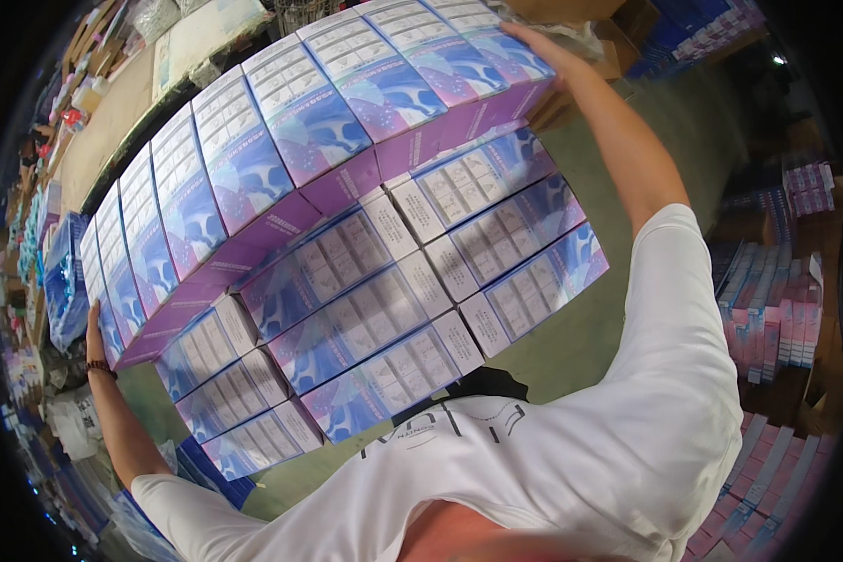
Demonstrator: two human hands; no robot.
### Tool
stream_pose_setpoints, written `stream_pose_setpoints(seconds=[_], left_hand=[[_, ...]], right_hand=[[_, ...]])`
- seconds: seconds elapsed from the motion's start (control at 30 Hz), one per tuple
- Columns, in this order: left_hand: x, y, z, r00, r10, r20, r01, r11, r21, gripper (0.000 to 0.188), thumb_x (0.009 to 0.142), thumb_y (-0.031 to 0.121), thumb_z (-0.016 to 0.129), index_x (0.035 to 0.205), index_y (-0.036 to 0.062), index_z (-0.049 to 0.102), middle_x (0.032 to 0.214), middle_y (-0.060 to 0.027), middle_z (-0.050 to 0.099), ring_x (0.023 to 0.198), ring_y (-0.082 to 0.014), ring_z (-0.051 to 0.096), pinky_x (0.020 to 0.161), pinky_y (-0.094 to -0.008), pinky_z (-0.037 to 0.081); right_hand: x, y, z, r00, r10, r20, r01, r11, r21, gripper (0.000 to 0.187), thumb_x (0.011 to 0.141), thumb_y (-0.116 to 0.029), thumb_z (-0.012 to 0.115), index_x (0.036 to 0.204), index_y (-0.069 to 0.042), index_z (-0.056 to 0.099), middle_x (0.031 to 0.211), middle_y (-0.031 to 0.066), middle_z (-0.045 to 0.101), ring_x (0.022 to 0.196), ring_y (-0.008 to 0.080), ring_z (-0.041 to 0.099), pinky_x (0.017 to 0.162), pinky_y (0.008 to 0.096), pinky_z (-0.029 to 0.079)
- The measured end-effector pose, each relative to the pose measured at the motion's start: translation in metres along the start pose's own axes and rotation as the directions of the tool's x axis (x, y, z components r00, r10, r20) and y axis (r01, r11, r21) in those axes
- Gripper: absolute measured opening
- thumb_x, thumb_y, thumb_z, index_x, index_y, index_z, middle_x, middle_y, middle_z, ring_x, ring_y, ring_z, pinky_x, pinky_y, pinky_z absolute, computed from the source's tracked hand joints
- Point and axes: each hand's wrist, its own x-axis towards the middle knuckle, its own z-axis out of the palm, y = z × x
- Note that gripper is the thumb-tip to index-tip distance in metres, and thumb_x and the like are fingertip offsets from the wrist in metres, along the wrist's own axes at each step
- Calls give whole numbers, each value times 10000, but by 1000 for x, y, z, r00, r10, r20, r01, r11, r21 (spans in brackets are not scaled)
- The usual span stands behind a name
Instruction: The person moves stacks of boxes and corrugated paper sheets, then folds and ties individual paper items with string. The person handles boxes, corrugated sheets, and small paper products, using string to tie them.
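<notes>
I carry a large stack of purple, blue and white cartons (347, 234) against my chest, arms spread wide. My left hand (95, 323) presses flat on the stack's left end, a dark bead bracelet on that wrist. At the far end, my right hand (534, 42) lies over the upper corner of the stack. The top layer is a row of several long cartons side by side; below it several more cartons show their white, printed ends. My white shirt (581, 440) fills the lower part of the view.
A long table (112, 122) with papers and small items runs along the upper left. More purple and pink cartons (768, 318) are piled on the right and at the lower right. Green floor (712, 131) shows beyond my right arm. Plastic bags lie at the lower left.
</notes>
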Motion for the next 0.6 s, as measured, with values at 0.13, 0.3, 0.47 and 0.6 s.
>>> stream_pose_setpoints(seconds=[0.13, 0.3, 0.47, 0.6], left_hand=[[-19, 16, 23, 1000, -28, 11, 28, 999, -15, 644, 894, 455, 531, 1378, 47, 411, 1368, -59, 428, 1219, -189, 420, 1005, -298, 322], [-51, 46, 54, 991, -56, -120, 75, 984, 161, 774, 831, 542, 576, 1391, 41, 391, 1369, -91, 436, 1194, -228, 451, 980, -316, 348], [-67, 59, 62, 991, -107, -86, 116, 987, 107, 793, 864, 573, 514, 1391, 1, 360, 1374, -129, 432, 1244, -243, 418, 1026, -332, 310], [-73, 76, 73, 914, 355, -197, -189, 800, 569, 795, 888, 516, 529, 1399, -46, 294, 1365, -190, 433, 1258, -268, 416, 1004, -349, 347]], right_hand=[[5, 1, -3, 1000, -4, 2, 4, 999, -46, 638, 824, -564, 570, 1214, -59, 563, 1086, 68, 651, 884, 112, 653, 741, 246, 527], [8, 0, -1, 989, -86, -122, 62, 980, -188, 696, 817, -616, 544, 1244, -66, 548, 1109, 92, 638, 914, 124, 644, 761, 259, 520], [-27, 11, -36, 946, -133, -295, 93, 985, -145, 827, 803, -714, 468, 1405, -157, 363, 1316, 106, 493, 1140, 260, 513, 924, 415, 434], [-128, 82, -85, 942, -100, -319, 120, 992, 43, 758, 848, -650, 470, 1391, -130, 376, 1252, 105, 536, 1046, 265, 546, 835, 396, 454]])
